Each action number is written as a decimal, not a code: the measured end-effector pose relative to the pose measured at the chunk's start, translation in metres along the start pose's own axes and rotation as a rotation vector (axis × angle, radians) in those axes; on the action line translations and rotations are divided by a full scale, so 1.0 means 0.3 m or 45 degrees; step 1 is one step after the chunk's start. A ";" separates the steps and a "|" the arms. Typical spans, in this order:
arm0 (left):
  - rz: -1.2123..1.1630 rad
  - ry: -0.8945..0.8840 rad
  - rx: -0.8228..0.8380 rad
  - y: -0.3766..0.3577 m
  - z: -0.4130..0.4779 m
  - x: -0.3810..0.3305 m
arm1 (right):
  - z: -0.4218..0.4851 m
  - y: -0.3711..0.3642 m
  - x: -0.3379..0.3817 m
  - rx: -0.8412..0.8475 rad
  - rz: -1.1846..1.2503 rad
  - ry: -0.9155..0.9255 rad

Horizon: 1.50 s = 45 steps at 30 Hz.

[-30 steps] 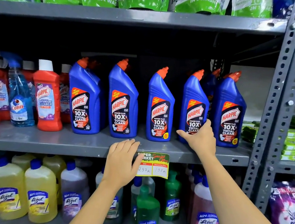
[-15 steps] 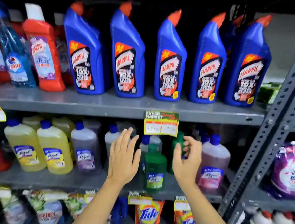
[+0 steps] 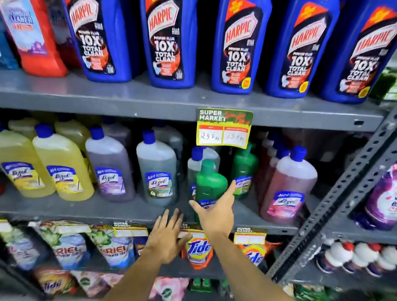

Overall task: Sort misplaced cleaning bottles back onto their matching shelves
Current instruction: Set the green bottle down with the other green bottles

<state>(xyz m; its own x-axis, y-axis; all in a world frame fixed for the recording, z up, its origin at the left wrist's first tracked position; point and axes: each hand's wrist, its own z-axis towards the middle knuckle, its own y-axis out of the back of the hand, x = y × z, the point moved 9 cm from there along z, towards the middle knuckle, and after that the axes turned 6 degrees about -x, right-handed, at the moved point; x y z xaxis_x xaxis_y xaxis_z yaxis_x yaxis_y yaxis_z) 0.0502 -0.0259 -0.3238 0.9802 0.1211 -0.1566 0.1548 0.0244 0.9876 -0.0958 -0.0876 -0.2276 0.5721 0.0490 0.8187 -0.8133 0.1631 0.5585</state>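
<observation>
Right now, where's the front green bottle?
Head view, middle shelf, centre-right: green bottle below the price tag, right hand spread at its base.

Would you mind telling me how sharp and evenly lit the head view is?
Head view: Harpic bottles fairly sharp; lower pouches motion-blurred; wide-angle bending tilts the upright post; shelf backs dark; price tag handwriting hard to read.

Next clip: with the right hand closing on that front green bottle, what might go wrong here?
The right hand is open around the small green plastic bottle, not gripping; it could tip into the clear blue-capped bottle close behind. The yellow price tag hangs just above, so lifting may snag it.
</observation>
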 end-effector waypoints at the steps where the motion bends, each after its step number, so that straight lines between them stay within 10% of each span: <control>1: 0.015 -0.004 -0.011 -0.003 -0.001 0.003 | -0.003 -0.008 -0.004 -0.006 -0.007 -0.007; 45: 0.039 -0.034 -0.014 -0.018 -0.014 0.005 | 0.230 0.147 -0.203 -0.058 0.096 -0.069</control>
<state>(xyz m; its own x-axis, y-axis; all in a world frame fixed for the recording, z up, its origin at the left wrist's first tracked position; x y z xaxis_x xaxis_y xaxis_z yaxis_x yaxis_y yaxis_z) 0.0505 -0.0217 -0.3294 0.9874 0.0953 -0.1260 0.1235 0.0319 0.9918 -0.1737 -0.1514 -0.2436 0.5017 0.0100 0.8650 -0.8476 0.2055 0.4893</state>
